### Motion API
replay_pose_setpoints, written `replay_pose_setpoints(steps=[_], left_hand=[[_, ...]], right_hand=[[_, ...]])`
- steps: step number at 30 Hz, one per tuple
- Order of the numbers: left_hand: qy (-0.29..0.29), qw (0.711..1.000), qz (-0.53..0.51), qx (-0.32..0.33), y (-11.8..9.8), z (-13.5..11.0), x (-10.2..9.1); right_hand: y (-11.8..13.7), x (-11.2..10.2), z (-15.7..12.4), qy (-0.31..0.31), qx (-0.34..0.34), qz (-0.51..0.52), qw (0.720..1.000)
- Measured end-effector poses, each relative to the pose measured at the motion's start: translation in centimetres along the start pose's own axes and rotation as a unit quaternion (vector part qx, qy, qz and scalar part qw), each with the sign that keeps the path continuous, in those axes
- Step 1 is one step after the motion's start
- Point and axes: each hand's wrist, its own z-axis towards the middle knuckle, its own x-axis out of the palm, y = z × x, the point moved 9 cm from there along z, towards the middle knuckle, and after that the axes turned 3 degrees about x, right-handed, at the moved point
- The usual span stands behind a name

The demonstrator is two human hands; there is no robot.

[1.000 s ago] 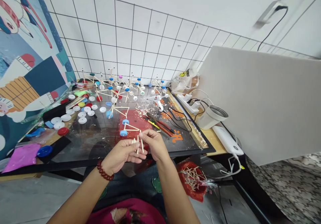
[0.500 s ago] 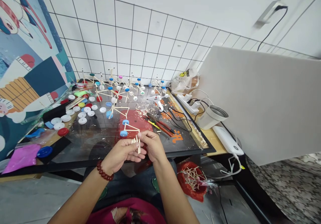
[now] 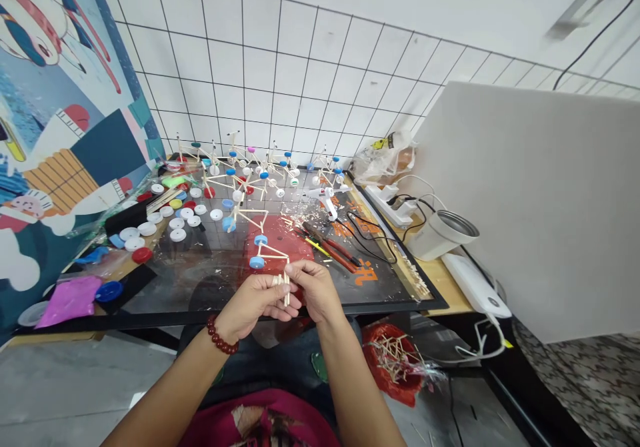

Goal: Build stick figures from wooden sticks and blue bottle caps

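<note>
My left hand (image 3: pixel 253 303) and my right hand (image 3: pixel 315 290) meet just over the near edge of the black glass mat (image 3: pixel 200 280). Both pinch a small bundle of thin wooden sticks (image 3: pixel 285 287), held upright between the fingertips. A red bead bracelet (image 3: pixel 220 337) circles my left wrist. Just beyond my hands lies a stick frame with blue bottle-cap wheels (image 3: pixel 265 250).
Several stick-and-cap models (image 3: pixel 250 170) stand at the back by the tiled wall. Loose caps (image 3: pixel 170 223) lie left; a glue gun (image 3: pixel 327 197), pliers (image 3: pixel 330 247), power strip (image 3: pixel 395 207) and a metal cup (image 3: pixel 440 233) sit right. A white board (image 3: pixel 540 200) leans at right. A red bag of sticks (image 3: pixel 395 360) hangs below.
The sticks, spread apart a second ago, are now drawn together into one bundle. The camera has shifted slightly left; my hands stay in the same place.
</note>
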Motion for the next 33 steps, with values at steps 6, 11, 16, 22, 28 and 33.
replay_pose_setpoints(steps=[6, 11, 16, 22, 28, 33], left_hand=[[-0.015, 1.000, -0.008, -0.007, 0.1, 0.0, -0.2], [-0.012, 1.000, 0.008, -0.009, 0.0, -0.2, -0.1], [-0.013, 1.000, 0.017, -0.001, -0.1, -0.3, -0.2], [0.003, 1.000, 0.011, -0.008, 0.1, -0.2, -0.3], [-0.008, 0.999, 0.042, 0.025, -0.1, 0.1, -0.7], [-0.046, 0.971, 0.207, 0.109, -1.4, 0.5, -1.4]], right_hand=[[0.1, 0.1, -0.1, 0.007, 0.001, -0.009, 1.000], [0.2, 0.4, -0.3, 0.022, 0.006, -0.019, 1.000], [0.6, 0.6, -0.4, 0.027, -0.003, -0.016, 1.000], [0.7, 0.8, -0.4, 0.031, -0.011, -0.023, 0.999], [1.3, -2.2, 0.8, -0.038, -0.051, -0.029, 0.998], [2.4, -6.3, 2.4, -0.119, -0.098, -0.273, 0.950]])
